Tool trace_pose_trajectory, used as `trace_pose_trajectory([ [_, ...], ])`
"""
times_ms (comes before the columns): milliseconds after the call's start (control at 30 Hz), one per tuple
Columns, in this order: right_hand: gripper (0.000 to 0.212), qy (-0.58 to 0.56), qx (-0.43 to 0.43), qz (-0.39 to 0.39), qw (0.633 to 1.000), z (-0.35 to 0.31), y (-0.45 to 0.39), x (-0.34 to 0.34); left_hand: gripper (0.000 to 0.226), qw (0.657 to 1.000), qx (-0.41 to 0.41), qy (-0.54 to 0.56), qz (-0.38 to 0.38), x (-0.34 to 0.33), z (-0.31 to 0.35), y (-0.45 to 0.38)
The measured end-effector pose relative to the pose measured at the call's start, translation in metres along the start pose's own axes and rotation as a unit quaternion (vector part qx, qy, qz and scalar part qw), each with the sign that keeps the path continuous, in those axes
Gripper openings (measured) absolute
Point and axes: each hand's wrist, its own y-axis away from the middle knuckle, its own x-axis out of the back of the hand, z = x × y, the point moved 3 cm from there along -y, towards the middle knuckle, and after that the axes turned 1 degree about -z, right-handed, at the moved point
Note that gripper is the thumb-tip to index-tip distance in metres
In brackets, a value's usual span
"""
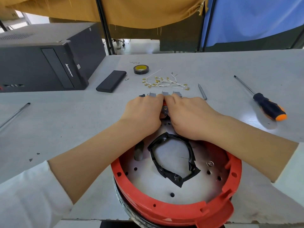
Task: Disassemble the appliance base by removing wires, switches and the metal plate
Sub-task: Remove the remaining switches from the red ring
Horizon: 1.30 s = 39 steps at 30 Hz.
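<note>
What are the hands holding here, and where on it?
Both the left hand and right hand grip a switch at the base's far edge, one on each side; fingertips hidden.

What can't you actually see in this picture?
Head view only:
- Orange switch part: mostly covered by the left hand and right hand; the grip is unclear.
- Red appliance base: its near side is cut off by the bottom edge.
- Small screws behind the tape roll: too tiny to count.
- Far edge of the metal plate: hidden under both hands.
</note>
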Motion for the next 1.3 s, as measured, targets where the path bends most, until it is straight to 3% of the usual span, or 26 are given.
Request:
trace_pose_trajectory([
  [267, 0.042, -0.026, -0.012, -0.011, 1.000, 0.000, 0.000, 0.002, 0.028, 0.999, 0.005, 0.008, -0.031, 0.000, 0.001, 0.002],
  [500, 0.031, -0.140, -0.037, -0.101, 0.984, 0.011, -0.008, 0.007, 0.030, 0.974, -0.012, 0.178, -0.139, 0.005, -0.011, -0.004],
  [800, 0.038, -0.112, -0.023, -0.006, 0.993, 0.006, 0.001, 0.004, 0.007, 0.996, 0.046, 0.069, -0.044, 0.001, -0.004, 0.008],
  [1033, 0.035, -0.115, -0.032, -0.007, 0.993, 0.006, -0.002, 0.003, 0.027, 0.995, 0.070, 0.065, -0.037, 0.000, -0.003, 0.007],
  [1200, 0.057, -0.105, -0.022, -0.018, 0.994, 0.009, -0.001, -0.001, 0.038, 0.993, 0.007, 0.087, -0.078, 0.000, -0.005, 0.008],
  [1300, 0.058, -0.100, -0.017, -0.008, 0.995, 0.008, 0.000, -0.001, 0.041, 0.992, -0.019, 0.095, -0.084, 0.000, -0.006, 0.010],
])
